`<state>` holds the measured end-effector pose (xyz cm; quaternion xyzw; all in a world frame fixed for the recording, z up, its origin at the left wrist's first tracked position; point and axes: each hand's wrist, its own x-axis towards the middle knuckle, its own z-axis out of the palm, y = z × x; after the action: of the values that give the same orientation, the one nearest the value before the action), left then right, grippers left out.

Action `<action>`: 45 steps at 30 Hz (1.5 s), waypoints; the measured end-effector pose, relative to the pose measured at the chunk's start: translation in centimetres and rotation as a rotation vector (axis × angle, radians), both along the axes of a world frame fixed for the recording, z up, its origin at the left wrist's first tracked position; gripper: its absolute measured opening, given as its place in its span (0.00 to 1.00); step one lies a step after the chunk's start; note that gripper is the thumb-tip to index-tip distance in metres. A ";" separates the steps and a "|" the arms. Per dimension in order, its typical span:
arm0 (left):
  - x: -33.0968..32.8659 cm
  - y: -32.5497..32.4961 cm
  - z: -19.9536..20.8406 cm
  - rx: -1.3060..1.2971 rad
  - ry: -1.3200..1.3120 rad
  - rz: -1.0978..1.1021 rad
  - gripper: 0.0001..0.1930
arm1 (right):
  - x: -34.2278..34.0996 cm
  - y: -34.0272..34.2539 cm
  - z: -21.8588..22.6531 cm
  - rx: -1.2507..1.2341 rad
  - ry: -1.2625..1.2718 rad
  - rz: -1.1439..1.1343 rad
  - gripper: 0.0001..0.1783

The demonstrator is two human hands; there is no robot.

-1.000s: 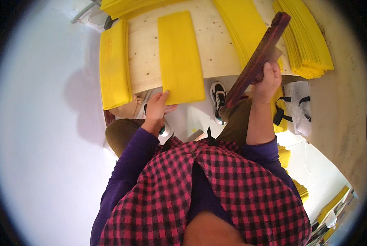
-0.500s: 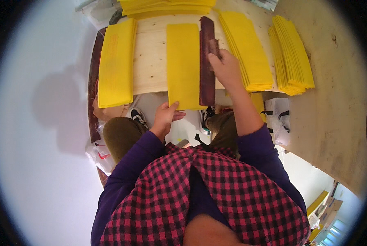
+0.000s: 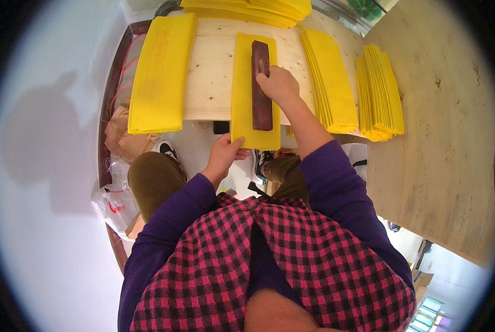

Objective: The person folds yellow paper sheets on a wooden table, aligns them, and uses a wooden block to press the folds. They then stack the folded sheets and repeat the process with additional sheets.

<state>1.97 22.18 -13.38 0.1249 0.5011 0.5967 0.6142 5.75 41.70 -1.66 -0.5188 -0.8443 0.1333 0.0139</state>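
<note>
A folded piece of yellow fabric [image 3: 242, 94] lies lengthwise on the light wooden table [image 3: 211, 69], its near end sticking out past the front edge. On top of it rests a long dark reddish-brown wooden block [image 3: 262, 113] with a raised grip. My right hand [image 3: 281, 86] is closed around that grip, partly hiding it. At the fabric's near left corner, my left hand [image 3: 223, 156] pinches the material, thumb on top and fingers below.
A yellow folded stack [image 3: 162, 74] lies to the left. Two more, a stack [image 3: 331, 83] and a fanned-out stack [image 3: 380, 94], lie to the right. Further yellow fabric [image 3: 253, 10] is at the far edge. A wooden panel [image 3: 435, 122] borders the right side.
My right hand has brought the wooden block leftward from the fabric's right edge onto its middle. My left hand still pinches the near corner. The whole view has shifted slightly.
</note>
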 end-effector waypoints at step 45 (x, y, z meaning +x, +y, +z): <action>-6.0 14.2 5.9 -0.068 0.212 -0.031 0.13 | 15.5 -2.3 -3.1 -0.447 1.103 -0.291 0.13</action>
<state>-4.07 36.33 -7.50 0.1741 0.5812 0.5532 0.5709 21.24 39.42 -4.72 -0.4739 -0.5848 0.5526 0.3578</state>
